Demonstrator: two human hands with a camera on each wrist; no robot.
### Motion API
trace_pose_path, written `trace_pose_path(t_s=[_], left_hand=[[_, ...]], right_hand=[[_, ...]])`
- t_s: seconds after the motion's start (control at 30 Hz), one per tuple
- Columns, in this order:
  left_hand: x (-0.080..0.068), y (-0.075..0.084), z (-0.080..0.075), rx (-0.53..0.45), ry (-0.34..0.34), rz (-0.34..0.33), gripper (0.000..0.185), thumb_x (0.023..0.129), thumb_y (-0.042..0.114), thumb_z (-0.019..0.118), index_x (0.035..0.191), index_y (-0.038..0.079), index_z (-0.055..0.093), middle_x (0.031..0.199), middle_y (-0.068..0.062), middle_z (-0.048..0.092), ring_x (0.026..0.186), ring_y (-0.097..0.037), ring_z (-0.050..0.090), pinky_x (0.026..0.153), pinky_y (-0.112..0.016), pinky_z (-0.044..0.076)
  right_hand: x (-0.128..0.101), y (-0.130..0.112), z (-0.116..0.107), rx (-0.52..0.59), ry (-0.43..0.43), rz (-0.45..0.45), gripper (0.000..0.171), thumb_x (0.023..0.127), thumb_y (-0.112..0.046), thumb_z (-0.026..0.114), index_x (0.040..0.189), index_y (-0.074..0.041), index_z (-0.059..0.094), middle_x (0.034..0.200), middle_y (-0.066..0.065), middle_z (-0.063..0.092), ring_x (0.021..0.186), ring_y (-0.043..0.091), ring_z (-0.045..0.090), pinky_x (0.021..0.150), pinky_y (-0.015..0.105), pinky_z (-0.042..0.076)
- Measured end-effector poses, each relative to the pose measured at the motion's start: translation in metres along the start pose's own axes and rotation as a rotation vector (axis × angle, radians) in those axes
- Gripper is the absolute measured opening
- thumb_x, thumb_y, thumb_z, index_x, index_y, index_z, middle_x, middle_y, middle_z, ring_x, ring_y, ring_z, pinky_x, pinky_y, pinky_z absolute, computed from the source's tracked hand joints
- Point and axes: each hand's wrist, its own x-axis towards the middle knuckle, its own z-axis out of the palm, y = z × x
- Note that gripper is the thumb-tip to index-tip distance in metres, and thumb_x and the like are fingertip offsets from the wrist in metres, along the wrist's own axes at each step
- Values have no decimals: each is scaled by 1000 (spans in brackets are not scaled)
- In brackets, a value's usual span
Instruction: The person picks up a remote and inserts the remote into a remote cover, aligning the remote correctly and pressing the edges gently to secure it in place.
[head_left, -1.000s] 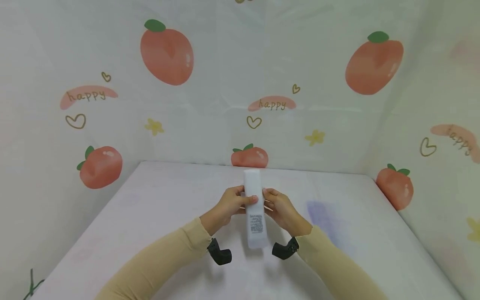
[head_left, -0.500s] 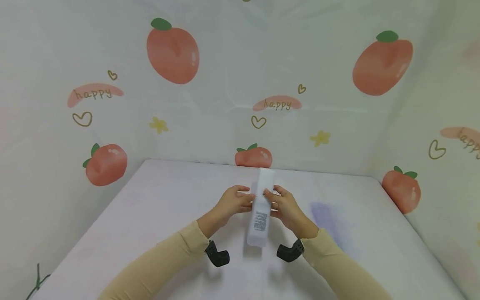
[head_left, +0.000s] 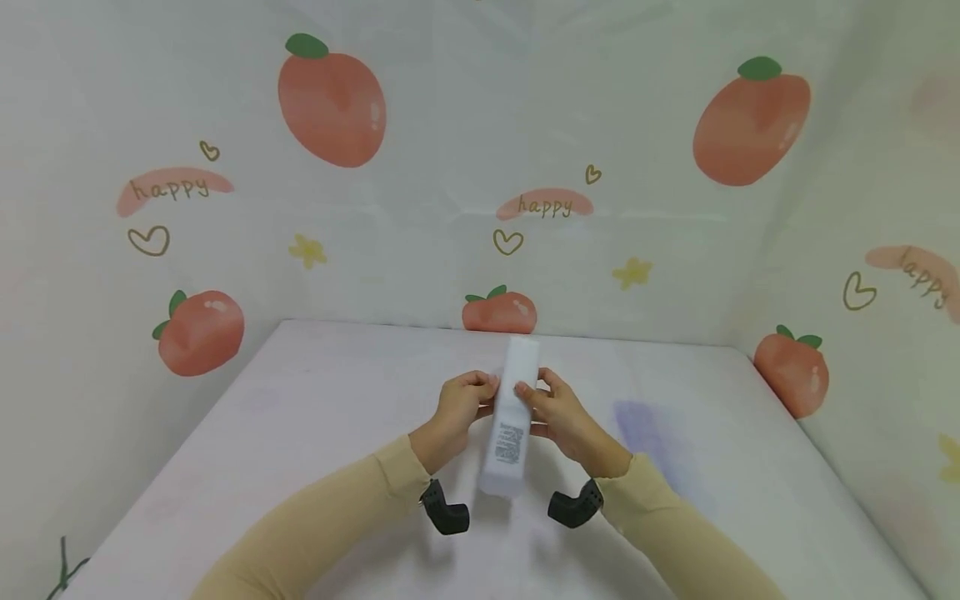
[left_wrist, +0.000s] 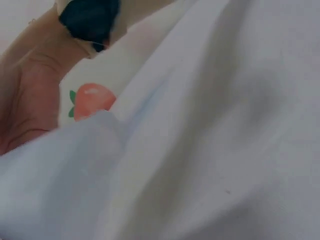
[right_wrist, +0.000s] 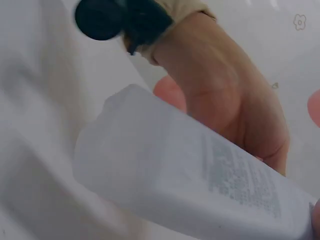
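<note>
A long white square-sided bottle [head_left: 510,404] with a block of grey print is held over the table, tilted, its printed end toward me. My right hand [head_left: 566,417] grips it from the right, thumb across the front face and fingers around the far side. On the left edge my left hand [head_left: 457,412] pinches it between thumb and bent fingers. The bottle [right_wrist: 165,165] looms large in the right wrist view, with the left hand [right_wrist: 225,95] behind it. In the left wrist view, the blurred bottle [left_wrist: 55,185] covers part of the right hand [left_wrist: 35,95].
The white table [head_left: 360,533] spreads out below, with a purple smudge [head_left: 641,433] to the right. Behind it hangs a white cloth [head_left: 450,125] printed with peaches and hearts. Dark cameras, such as the left one [head_left: 446,510], jut inward from both wrists.
The bottle has turned and tilted. The left thumb has moved from its front face to the left edge, while the right thumb now lies across the front.
</note>
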Motion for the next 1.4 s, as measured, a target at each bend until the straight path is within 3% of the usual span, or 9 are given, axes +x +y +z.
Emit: trace_pose_path(t_s=[0.37,0.6,0.77,0.87,0.97,1.07,1.27,1.4], left_hand=[[14,14,-5,55,-3,-177,15,93,3,59,104,-3,67,77,-2,62,69,-12,58,63,-22,51],[-1,13,-4,45,6,-81,17,94,7,60,106,-3,67,82,-1,65,71,-10,60,65,-21,53],[-7,12,-2,-50,-15,84,28,93,9,64,120,7,58,83,-1,68,74,-10,63,71,-26,55],[-9,14,-2,-16,-74,157,35,90,12,68,123,7,56,91,-5,69,82,-13,65,80,-33,57],[-10,15,-1,92,-126,169,40,88,18,72,123,5,59,103,-11,67,89,-15,63,85,-35,55],[-11,16,-1,177,-149,180,44,87,22,74,125,6,59,110,-14,66,88,-15,61,82,-32,55],[-10,18,-2,258,-180,169,37,86,21,74,113,-1,63,98,-12,70,78,-12,62,67,-26,54],[-5,21,-4,197,-128,159,38,89,25,72,115,-1,61,99,-12,70,79,-12,64,70,-27,56]], right_hand=[[-11,6,16,-18,-6,-49,37,101,-21,53,130,-4,38,110,16,63,91,22,67,86,46,54],[-11,-2,10,-1,-23,-29,44,101,-25,51,139,-11,35,118,14,59,98,22,66,88,44,54],[-7,-10,-1,27,-61,-20,49,101,-26,53,143,-11,32,115,7,59,97,19,66,87,39,54],[-4,-13,-6,28,-79,-33,48,99,-26,55,140,-10,34,111,3,59,96,17,64,85,36,53],[-4,-15,-9,24,-96,-44,47,99,-26,56,138,-10,36,111,3,58,96,17,63,86,37,53],[-4,-14,-9,44,-104,-53,47,99,-26,55,140,-12,35,114,5,57,98,18,64,88,38,52],[-5,-13,-7,184,-71,8,65,101,-25,53,150,-19,11,122,12,48,93,17,65,82,34,55],[-4,-11,-5,263,-39,56,68,101,-25,53,151,-1,14,123,13,49,96,15,62,83,25,55]])
